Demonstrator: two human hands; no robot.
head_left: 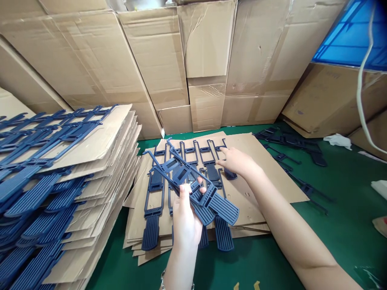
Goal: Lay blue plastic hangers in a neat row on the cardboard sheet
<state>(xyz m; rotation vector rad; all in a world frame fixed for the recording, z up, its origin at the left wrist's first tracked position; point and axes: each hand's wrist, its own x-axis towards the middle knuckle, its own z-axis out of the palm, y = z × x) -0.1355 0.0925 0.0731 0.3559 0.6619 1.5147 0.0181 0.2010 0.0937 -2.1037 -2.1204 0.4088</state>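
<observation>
My left hand [186,219] is closed around two dark blue plastic frames [208,203], which cross each other. Each has a ribbed paddle-shaped end and long thin rails with hooked tips. The paddles point toward the lower right, the hooks toward the upper left. To the right, my right hand [238,161] has its thumb and forefinger on another blue frame [230,174], which lies at the right end of a row on the cardboard sheet [256,201]. My right hand covers much of that frame. Similar frames [151,229] lie side by side beneath the held pair, partly hidden.
On the left rises a tall stack of cardboard sheets [105,217] layered with blue frames [45,181]. Loose dark frames [290,145] lie on the green table [254,266] at the right. Cardboard boxes [151,52] wall off the back. A white cable [361,88] hangs at the right.
</observation>
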